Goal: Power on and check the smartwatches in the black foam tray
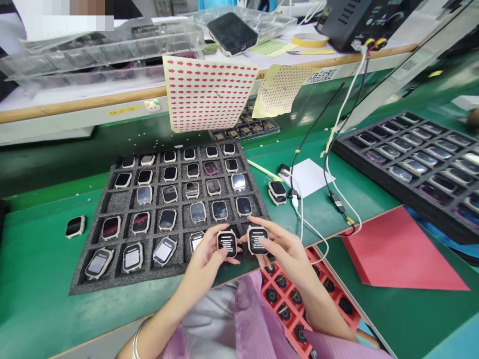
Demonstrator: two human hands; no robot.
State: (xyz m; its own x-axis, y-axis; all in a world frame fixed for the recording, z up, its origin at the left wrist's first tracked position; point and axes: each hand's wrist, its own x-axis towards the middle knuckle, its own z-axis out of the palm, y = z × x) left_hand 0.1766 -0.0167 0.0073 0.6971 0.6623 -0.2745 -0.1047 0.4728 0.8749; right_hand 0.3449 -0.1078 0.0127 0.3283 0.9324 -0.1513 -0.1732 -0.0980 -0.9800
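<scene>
My left hand is closed around a smartwatch case with no strap, its thumb at the lower edge of the lit screen. A second smartwatch case is gripped in my right hand, the thumb lying on its screen. Both screens are black with white lines of menu text. The two watches are held side by side over the front right corner of a dark foam tray. Several more strapless watches sit in the tray's compartments, some with lit screens. One watch lies on the green table left of the tray.
Two stacked watches lie right of the tray beside white charging cables and a white paper. Another filled foam tray and a red folder are farther right. A red tray with round black parts is below the table edge.
</scene>
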